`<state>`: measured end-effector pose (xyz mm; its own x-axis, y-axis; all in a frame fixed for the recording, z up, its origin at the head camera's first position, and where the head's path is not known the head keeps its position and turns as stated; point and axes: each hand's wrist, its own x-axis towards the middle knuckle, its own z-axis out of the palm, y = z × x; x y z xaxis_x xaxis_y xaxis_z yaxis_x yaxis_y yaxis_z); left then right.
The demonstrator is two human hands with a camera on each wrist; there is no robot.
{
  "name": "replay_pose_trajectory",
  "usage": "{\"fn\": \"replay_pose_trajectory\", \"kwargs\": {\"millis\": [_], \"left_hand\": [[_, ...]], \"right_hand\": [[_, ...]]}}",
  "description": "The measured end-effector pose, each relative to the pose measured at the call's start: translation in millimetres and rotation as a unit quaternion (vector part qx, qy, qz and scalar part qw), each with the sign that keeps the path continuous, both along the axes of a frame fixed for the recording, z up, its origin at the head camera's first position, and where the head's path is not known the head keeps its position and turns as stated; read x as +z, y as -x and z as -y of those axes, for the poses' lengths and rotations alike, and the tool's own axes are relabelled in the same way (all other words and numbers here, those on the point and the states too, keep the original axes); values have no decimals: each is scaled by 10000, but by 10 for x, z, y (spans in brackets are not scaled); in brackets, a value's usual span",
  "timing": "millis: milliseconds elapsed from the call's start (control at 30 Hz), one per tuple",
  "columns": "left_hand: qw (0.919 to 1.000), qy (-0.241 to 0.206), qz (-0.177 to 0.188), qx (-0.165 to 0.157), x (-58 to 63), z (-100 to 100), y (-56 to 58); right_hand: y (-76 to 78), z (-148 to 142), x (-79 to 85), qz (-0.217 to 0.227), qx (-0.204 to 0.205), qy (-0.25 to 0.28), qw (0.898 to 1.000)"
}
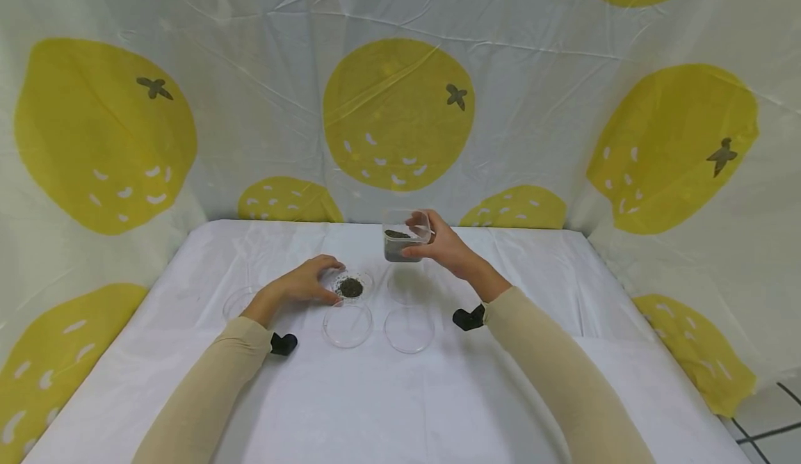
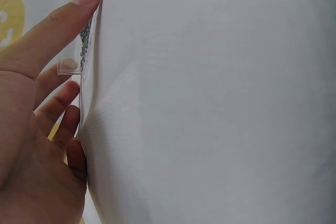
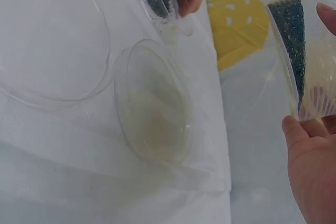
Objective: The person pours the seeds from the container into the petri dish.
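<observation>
Plain beige sleeves (image 1: 553, 363) (lightly creased) show a black piece (image 1: 467, 318) at each cuff (image 1: 500, 304)

White-draped table (image 1: 400, 408), kinda wrinkly. On it there's a far-left dish (image 1: 236, 302), partly hidden, then a back-middle dish (image 1: 368, 285) with dark crumbly stuff (image 1: 349, 287), a back-right dish (image 1: 409, 290), plus a front-left dish (image 1: 347, 330) just beside a front-right dish (image 1: 409, 332). All round, clear ones.

The left hand (image 1: 304, 282) curves in a low grip while the right hand (image 1: 446, 247) grips, raised.
</observation>
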<state>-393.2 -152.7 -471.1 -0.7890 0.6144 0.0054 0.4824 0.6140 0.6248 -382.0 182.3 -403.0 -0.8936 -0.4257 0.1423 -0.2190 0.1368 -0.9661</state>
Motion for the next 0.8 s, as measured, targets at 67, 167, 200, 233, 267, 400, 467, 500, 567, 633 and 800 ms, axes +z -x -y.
{"fn": "replay_pose_trajectory", "kwargs": {"millis": [67,167,200,233,267,400,467,500,567,633,800], "left_hand": [[10000,-16,-8,-9,10,-6,5],[10000,10,-15,-2,13,-12,11],[10000,28,-13,12,10,-11,12],[10000,55,-7,31,8,-10,9],[9999,93,0,60,5,-8,6],[9997,162,78,163,-4,-1,-9],[9996,183,104,190,-3,2,-18],[9997,165,101,177,-3,2,-22],[9997,141,107,164,4,1,-32],[9998,80,92,134,8,1,-36],[9998,33,117,148,4,2,-43]], "right_hand": [[-7,-54,13,2,-10,6,10000],[-22,-137,26,3,-30,15,10000],[-33,-162,32,4,-46,-2,10000],[-43,-187,32,2,-63,-35,10000],[-52,-212,29,4,-80,-70,9999],[-88,-315,15,-20,-184,-182,9997],[-106,-370,7,-37,-253,-216,9994],[-115,-399,6,-46,-282,-225,9993],[-131,-461,1,-48,-323,-238,9992],[-148,-523,1,-48,-354,-261,9990],[-182,-671,-6,-31,-436,-283,9986]]}}
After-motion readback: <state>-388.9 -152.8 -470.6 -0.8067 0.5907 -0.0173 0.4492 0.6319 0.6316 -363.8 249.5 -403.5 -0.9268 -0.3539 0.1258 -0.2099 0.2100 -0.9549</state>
